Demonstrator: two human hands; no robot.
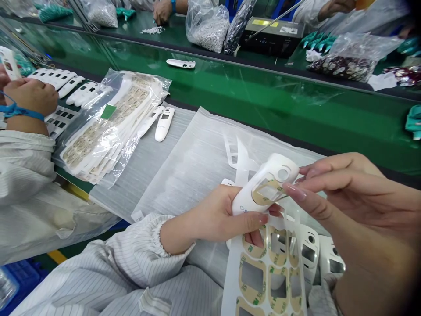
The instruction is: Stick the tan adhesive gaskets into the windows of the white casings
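Observation:
My left hand [223, 217] is wrapped round a white plastic thermometer shell [259, 182], held above the bench. A tan adhesive frame [268, 192] lies over the shell's window. The fingertips of my right hand [332, 188] pinch the edge of that frame. Under my left hand hangs a white backing sheet [263, 276] with several tan adhesive frames, also held by my left fingers. More white shells [324, 259] lie below my right hand.
White foam sheeting [197, 162] covers the bench. To the left are a clear bag of sticker sheets [108, 127], two white shells [162, 123] and a co-worker's hand [29, 98] beside rows of shells. A green conveyor [263, 96] runs behind, with bags of parts beyond.

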